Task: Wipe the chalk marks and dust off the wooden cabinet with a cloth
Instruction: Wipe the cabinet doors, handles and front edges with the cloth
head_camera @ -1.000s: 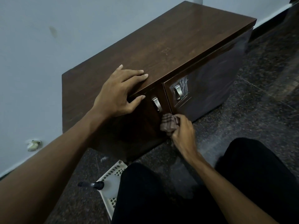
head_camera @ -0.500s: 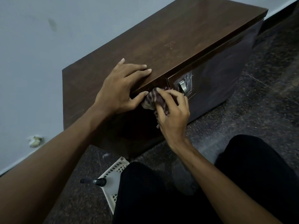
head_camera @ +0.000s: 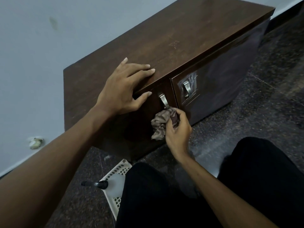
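Right hand [head_camera: 178, 130] holds cloth [head_camera: 160, 124] hanging vertically against cabinet [head_camera: 164, 38] front.

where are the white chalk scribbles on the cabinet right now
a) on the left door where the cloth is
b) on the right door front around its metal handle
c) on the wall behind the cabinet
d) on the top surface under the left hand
b: the chalk marks show as white lines around the right door handle, while the cloth in the right hand sits lower on the left door, below the left door handle.
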### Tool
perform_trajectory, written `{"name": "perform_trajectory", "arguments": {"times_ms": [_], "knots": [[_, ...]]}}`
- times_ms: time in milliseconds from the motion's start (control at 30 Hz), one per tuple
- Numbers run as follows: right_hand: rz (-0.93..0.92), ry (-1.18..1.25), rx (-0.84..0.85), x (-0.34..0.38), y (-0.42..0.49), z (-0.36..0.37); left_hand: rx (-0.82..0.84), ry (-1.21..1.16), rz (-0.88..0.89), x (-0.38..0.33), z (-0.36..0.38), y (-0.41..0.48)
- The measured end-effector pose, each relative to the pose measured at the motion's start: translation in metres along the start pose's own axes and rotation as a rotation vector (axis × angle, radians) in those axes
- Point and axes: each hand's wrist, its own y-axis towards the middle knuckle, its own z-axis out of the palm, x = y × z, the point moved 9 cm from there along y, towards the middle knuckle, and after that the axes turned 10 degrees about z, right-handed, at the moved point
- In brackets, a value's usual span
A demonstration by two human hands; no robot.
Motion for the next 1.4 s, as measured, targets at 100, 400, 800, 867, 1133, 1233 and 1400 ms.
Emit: {"name": "perform_trajectory", "arguments": {"times_ms": [100, 400, 800, 867, 1133, 1233, 1400], "knots": [[0.118, 0.148, -0.035, -0.006, -0.006, 0.005, 0.006, 0.001, -0.002, 0.0, 0.0, 0.0], [0.302, 0.42, -0.213, -0.018, 0.018, -0.003, 0.007, 0.009, 0.001, 0.002, 0.002, 0.0], [0.255, 0.231, -0.009, -0.03, -0.011, 0.025, 0.027, 0.028, 0.003, -0.001, 0.0, 0.0], [0.273, 0.297, -0.076, -0.024, 0.001, 0.01, 0.02, 0.036, 0.005, -0.001, 0.0, 0.0], [-0.063, 0.236, -0.149, 0.057, 0.027, -0.043, 0.005, 0.064, 0.026, -0.002, 0.001, 0.0], [-0.135, 0.136, -0.282, 0.077, 0.025, -0.049, 0.003, 0.073, 0.035, -0.003, 0.001, 0.0], [-0.102, 0.125, -0.387, 0.078, 0.023, -0.044, 0.005, 0.058, 0.039, -0.002, 0.002, 0.0]]}}
